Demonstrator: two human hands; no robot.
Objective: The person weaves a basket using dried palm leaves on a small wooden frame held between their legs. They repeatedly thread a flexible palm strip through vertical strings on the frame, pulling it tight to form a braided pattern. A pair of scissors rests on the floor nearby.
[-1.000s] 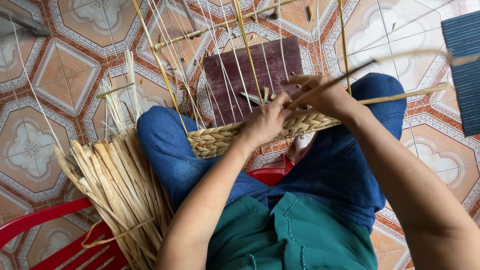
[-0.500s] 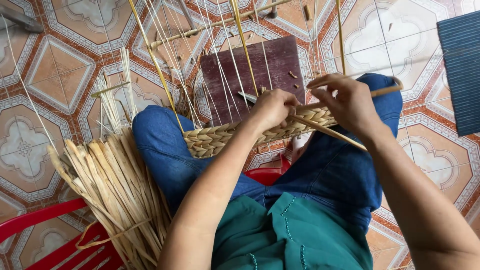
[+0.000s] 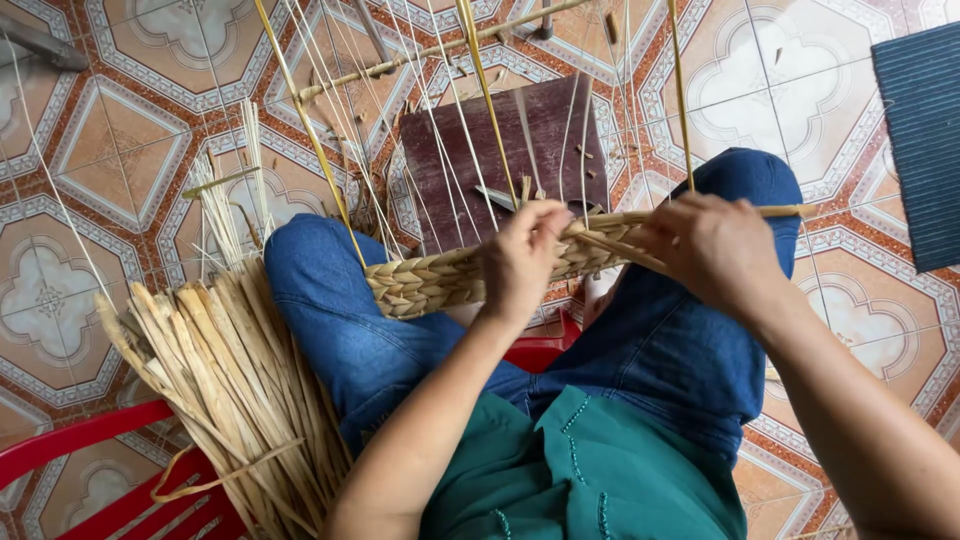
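Head view, looking down on lap. One woven straw band [image 3: 440,280] lies across both knees, just above the blue trousers [image 3: 660,350]. Left hand [image 3: 520,258] sits on band's mid-section, fingers [image 3: 545,222] curled closed over its top edge w/ band passing under the palm. Right hand [image 3: 712,248] is at the band's unfinished end, fingers closed on a loose strand [image 3: 615,246] that runs diagonally between the 2 hands; a second strand tip [image 3: 782,211] sticks out past the right hand's knuckles. Thin upright stakes [image 3: 480,80], too many to count, rise from the band toward top of frame. One dark red board [image 3: 470,160] lies on the tiled floor [image 3: 60,160] beyond the knees. One bundle of dry straw [image 3: 230,380] leans beside left knee, over one red plastic chair [image 3: 90,440]. One dark ribbed mat [image 3: 920,140] at right edge, well apart.
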